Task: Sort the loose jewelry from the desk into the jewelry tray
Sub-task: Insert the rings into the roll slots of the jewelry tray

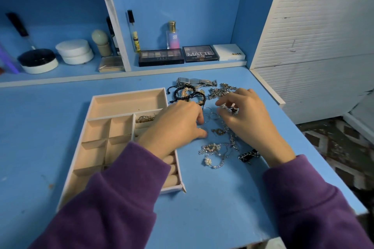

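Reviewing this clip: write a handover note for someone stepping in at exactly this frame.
Left hand: pinches a thin ring on the desk, just right of the tray.
Right hand: fingers curled round a small silver piece over the jewelry pile.
Done: the jewelry tray holds a few gold pieces in one compartment; the other visible compartments are bare.
Left: watch, black bead bracelets, silver chains, loose rings, pearl necklaces and dark chain bracelet all lie on the desk.
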